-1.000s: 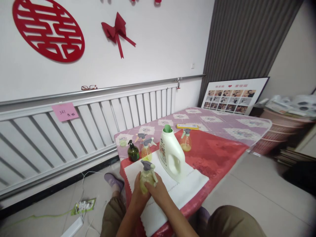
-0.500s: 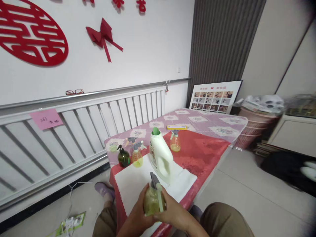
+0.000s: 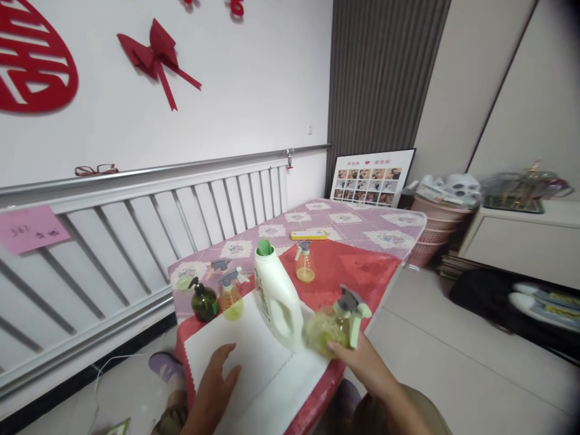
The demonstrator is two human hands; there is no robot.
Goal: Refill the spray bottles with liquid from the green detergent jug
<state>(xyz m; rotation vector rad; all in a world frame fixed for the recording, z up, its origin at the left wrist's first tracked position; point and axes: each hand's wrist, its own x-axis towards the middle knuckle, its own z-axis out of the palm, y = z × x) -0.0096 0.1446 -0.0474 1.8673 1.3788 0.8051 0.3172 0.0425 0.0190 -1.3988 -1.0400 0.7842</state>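
A clear spray bottle (image 3: 327,329) with yellowish liquid and a grey and pale-green trigger head is gripped by my right hand (image 3: 356,353). It tilts to the right of a large white detergent jug (image 3: 272,290), which stands uncapped-looking with green at its mouth. My left hand (image 3: 216,377) hangs with fingers apart over the white cloth (image 3: 254,374), holding nothing. Left of the jug stand another spray bottle (image 3: 231,299) and a dark green pump bottle (image 3: 203,302). Behind the jug, a third spray bottle (image 3: 305,266) holds a little yellow liquid.
A red cloth (image 3: 353,266) covers part of the table, over a purple patterned tablecloth (image 3: 344,219). A yellow case (image 3: 308,235) lies toward the back. The white radiator (image 3: 145,223) runs along the left; a pink basket (image 3: 430,229) stands beyond the right edge.
My left hand has let go of the spray bottle and moved left. My right hand has carried the bottle to the right of the jug. The view has turned slightly right.
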